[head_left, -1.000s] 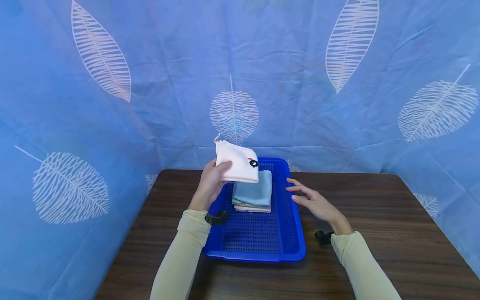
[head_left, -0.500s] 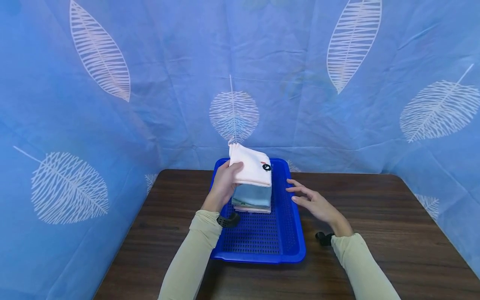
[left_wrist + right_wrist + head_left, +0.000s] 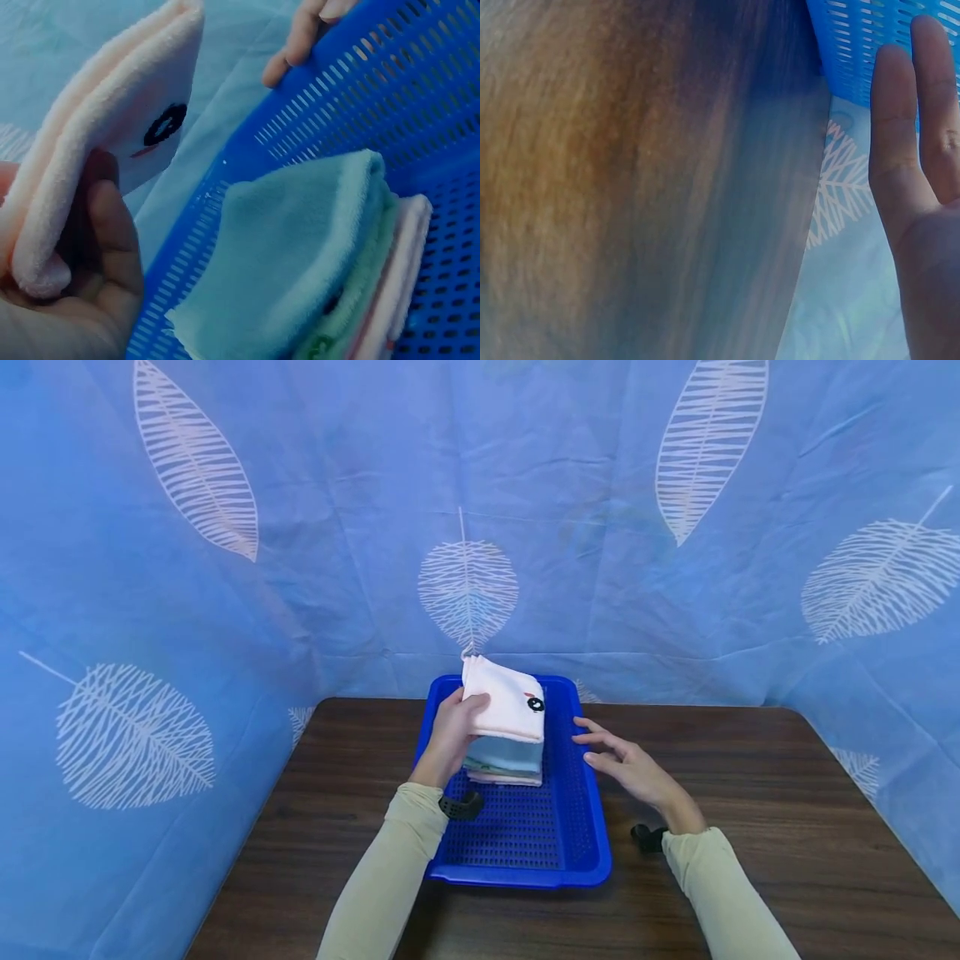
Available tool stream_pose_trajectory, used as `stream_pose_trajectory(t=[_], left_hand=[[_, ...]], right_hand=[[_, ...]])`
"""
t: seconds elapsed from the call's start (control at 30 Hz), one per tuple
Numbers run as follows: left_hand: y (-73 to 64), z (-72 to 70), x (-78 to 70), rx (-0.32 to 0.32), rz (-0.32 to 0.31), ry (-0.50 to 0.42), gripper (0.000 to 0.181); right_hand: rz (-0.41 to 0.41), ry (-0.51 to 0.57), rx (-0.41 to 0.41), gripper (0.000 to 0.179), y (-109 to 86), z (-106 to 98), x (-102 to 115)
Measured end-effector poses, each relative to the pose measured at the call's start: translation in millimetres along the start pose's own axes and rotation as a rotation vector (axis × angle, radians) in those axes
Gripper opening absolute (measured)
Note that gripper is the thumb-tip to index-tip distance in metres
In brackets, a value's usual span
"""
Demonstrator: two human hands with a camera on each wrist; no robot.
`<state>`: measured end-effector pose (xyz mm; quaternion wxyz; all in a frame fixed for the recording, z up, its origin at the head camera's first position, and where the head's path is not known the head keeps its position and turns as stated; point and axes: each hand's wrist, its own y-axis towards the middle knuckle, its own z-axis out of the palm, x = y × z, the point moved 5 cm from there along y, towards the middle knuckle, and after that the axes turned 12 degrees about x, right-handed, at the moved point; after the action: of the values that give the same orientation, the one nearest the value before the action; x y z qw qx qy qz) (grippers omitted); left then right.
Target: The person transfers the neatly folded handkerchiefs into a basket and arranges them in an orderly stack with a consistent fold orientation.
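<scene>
My left hand (image 3: 452,732) pinches a folded pale pink towel (image 3: 501,697) between thumb and fingers. The towel has a black embroidered eye-like spot and a hanging loop. It hovers over a stack of folded towels in the blue basket (image 3: 517,875). In the left wrist view a gap shows between the held towel and the stack, whose top is a teal towel (image 3: 292,247). Under it lie a green towel (image 3: 356,296) and another pale pink towel (image 3: 394,281). My right hand (image 3: 633,770) is at the basket's right rim, fingers extended, holding nothing.
The basket stands on a dark wooden table (image 3: 750,777). Behind and beside the table hangs a blue curtain (image 3: 585,585) with white leaf prints. A dark band (image 3: 648,837) sits at my right wrist.
My left hand has carried the pale pink towel to the right and lower, from the basket's left side to above the stack. The right hand stays at the rim.
</scene>
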<state>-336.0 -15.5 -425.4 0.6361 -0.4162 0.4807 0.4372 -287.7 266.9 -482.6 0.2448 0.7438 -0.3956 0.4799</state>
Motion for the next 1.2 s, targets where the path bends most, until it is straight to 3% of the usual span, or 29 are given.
stream_pose_trajectory(t=[0.2, 0.6, 0.93, 1.2], left_hand=[[3.6, 1.8, 6.1, -0.051, 0.045, 0.142, 0.033], [8.0, 0.7, 14.4, 0.007, 0.001, 0.119, 0.039], [11.1, 2.6, 21.3, -0.032, 0.014, 0.181, 0.035], [14.0, 7.5, 25.3, 0.038, -0.062, 0.250, 0.043]], right_hand=[[0.006, 0.018, -0.020, 0.040, -2.9, -0.5, -4.0], [-0.019, 0.053, -0.020, 0.041, -1.3, 1.4, -6.8], [-0.036, 0.045, -0.007, 0.039, -0.8, 1.8, -5.6], [-0.020, -0.003, -0.018, 0.039, 3.3, 0.1, -6.3]])
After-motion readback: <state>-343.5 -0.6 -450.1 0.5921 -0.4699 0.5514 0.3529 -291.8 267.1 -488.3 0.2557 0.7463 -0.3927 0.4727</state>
